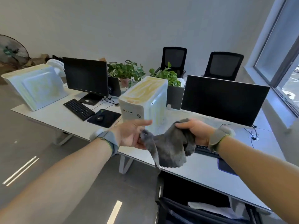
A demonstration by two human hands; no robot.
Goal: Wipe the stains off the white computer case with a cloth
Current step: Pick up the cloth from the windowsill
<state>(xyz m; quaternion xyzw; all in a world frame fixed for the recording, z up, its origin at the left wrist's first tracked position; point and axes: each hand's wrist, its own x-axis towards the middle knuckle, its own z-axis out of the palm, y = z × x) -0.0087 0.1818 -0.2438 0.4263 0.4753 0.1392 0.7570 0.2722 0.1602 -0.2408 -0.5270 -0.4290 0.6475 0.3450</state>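
In front of the white computer case [144, 102], both hands are holding the grey cloth [169, 149]: the right hand [196, 132] is gripping a bunched end, and the left hand [132, 135] is pinching a corner. The cloth is looking soft and light, so it probably needs folding into a pad. The case is standing on the bench [202, 168], its yellow-stained top facing up; its far side is hidden.

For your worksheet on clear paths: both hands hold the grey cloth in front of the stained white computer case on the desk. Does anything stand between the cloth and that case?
Nothing visible does. The grey cloth, held by the left hand and the right hand, hangs just in front of the white computer case. The monitor stands to its right, the mouse pad to its left.
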